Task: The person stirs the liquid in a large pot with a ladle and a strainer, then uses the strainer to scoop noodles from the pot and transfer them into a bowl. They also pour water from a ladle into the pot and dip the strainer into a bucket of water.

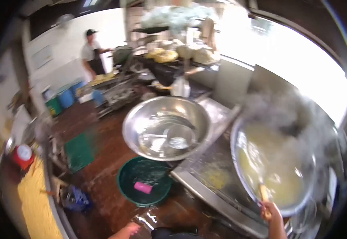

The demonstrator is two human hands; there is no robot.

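Note:
My right hand [270, 210] is wrapped round a pale wooden handle [264, 192] at the near rim of a wide, steaming pot [234, 153]. The handle's far end goes into the cloudy yellowish liquid [282, 169], so the tool's head is hidden. My left hand [132, 228] is low at the bottom edge, apart from any object, blurred and with its fingers not clear. Left of the pot sits a large metal basin [135, 119] with a round, long-handled strainer [180, 137] inside. A green tub [122, 185] on the floor below holds a pink object [143, 187].
A metal counter edge [205, 195] runs between me and the pot. Yellow noodle-like food [38, 199] and a red scale [23, 154] are at left. Far back, a person in a dark apron [96, 59] stands by a machine [119, 93]. The brown floor [105, 139] has wet, shiny patches.

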